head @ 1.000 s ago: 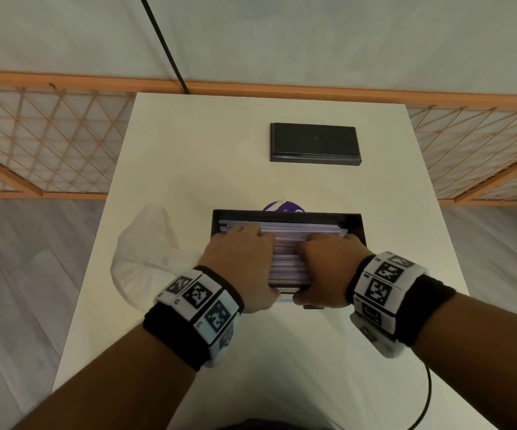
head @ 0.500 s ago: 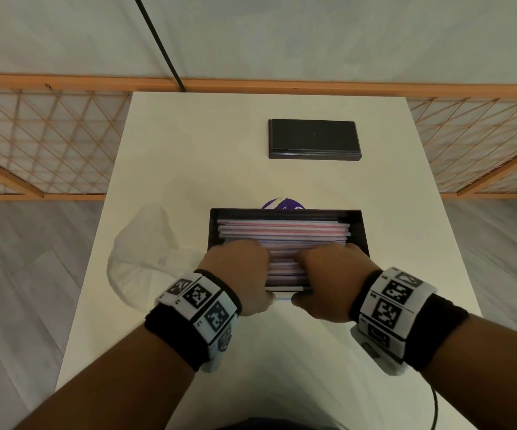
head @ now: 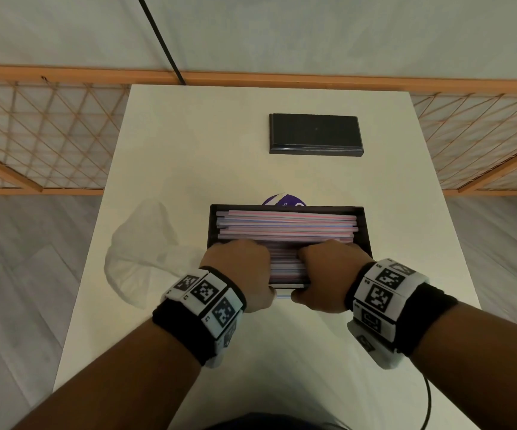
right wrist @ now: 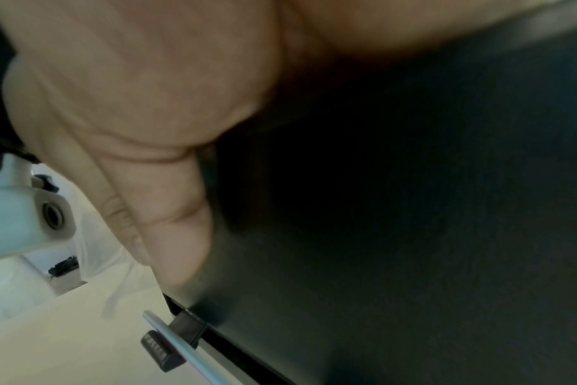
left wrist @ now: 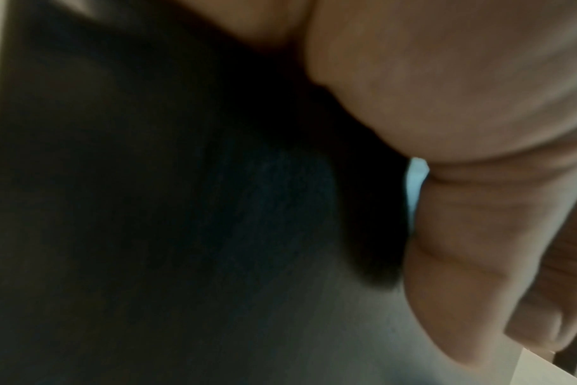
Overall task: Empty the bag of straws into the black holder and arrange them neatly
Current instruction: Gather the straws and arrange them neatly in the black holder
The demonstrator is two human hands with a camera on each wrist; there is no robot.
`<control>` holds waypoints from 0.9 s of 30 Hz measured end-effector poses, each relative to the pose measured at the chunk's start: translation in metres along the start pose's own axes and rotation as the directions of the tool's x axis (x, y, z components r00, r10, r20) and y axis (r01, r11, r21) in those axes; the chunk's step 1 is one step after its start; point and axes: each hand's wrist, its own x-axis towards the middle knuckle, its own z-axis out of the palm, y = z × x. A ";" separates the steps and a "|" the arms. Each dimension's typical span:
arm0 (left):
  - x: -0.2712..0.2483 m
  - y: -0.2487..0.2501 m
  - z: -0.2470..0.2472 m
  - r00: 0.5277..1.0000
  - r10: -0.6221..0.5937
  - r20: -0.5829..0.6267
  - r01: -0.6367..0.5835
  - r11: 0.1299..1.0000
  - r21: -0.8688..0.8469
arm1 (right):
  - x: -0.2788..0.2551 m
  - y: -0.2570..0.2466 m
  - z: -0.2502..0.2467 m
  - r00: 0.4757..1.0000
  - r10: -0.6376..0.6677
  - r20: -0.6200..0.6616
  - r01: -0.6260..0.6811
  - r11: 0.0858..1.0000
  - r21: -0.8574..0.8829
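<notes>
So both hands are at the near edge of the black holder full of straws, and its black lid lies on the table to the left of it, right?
Not quite. The head view shows the black lid lying beyond the black holder, further from the person; the crumpled bag is what lies left. Both the left hand and right hand are indeed at its near edge, on the straws.

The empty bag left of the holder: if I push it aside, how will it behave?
The bag lies crumpled, thin and translucent on the table, so it is probably floppy and very light. A push would likely crumple it further rather than slide it whole. Pinching and lifting it seems safer.
</notes>
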 end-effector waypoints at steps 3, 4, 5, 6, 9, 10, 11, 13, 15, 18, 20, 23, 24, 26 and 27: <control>0.000 0.000 0.001 1.000 0.004 -0.026 -0.004 1.000 -0.005 | -0.001 0.000 -0.001 1.000 0.004 -0.018 -0.004 1.000 -0.016; 0.000 -0.001 0.002 0.999 0.006 -0.037 -0.006 1.000 -0.014 | -0.001 0.000 -0.001 1.000 0.004 -0.024 -0.005 1.000 -0.021; -0.001 -0.001 0.003 0.999 0.007 -0.049 -0.008 1.000 -0.021 | 0.000 0.000 -0.001 1.000 0.003 -0.028 -0.004 1.000 -0.025; -0.001 -0.001 0.003 0.998 0.007 -0.058 -0.009 1.000 -0.025 | 0.000 0.000 -0.001 0.999 0.003 -0.032 -0.004 1.000 -0.029; -0.002 -0.001 0.002 0.999 0.003 -0.044 -0.003 1.000 -0.022 | -0.001 0.000 -0.001 0.999 -0.005 -0.045 0.004 1.000 -0.023; -0.002 0.000 0.001 0.999 0.000 -0.034 -0.001 1.000 -0.013 | -0.001 0.000 -0.002 0.999 -0.011 -0.049 0.010 1.000 -0.018; -0.003 0.001 0.000 1.000 -0.003 -0.026 0.002 1.000 -0.001 | -0.002 0.000 -0.002 0.999 -0.016 -0.051 0.015 1.000 -0.009; -0.004 0.001 -0.002 1.000 -0.004 -0.022 0.004 1.000 0.007 | -0.003 0.001 -0.003 0.998 -0.019 -0.056 0.020 0.999 0.028; -0.006 0.001 -0.004 1.000 -0.001 -0.016 0.001 1.000 0.008 | -0.004 0.003 -0.003 0.998 -0.010 -0.059 0.014 0.998 0.060; -0.012 0.003 -0.009 0.997 0.033 -0.063 -0.031 0.999 0.040 | -0.004 0.005 -0.002 0.999 0.001 -0.046 0.003 0.998 0.067; -0.019 0.006 -0.015 0.990 0.056 -0.132 -0.049 0.997 0.054 | -0.004 0.006 -0.001 0.999 -0.002 -0.044 0.004 0.998 0.059; -0.028 0.010 -0.025 0.973 0.091 -0.210 -0.088 0.996 0.025 | -0.004 0.005 -0.001 1.000 -0.002 -0.031 0.004 0.999 0.044; -0.029 0.011 -0.027 0.972 0.098 -0.212 -0.100 0.995 0.001 | -0.005 0.004 -0.002 1.000 0.001 -0.021 -0.001 0.999 0.041; -0.030 0.012 -0.029 0.983 0.088 -0.158 -0.099 0.993 -0.061 | -0.005 0.003 -0.004 1.000 0.006 -0.011 -0.005 0.999 0.041; -0.029 0.011 -0.027 0.991 0.077 -0.107 -0.084 0.994 -0.068 | -0.006 0.002 -0.005 1.000 0.003 -0.011 -0.002 0.999 0.040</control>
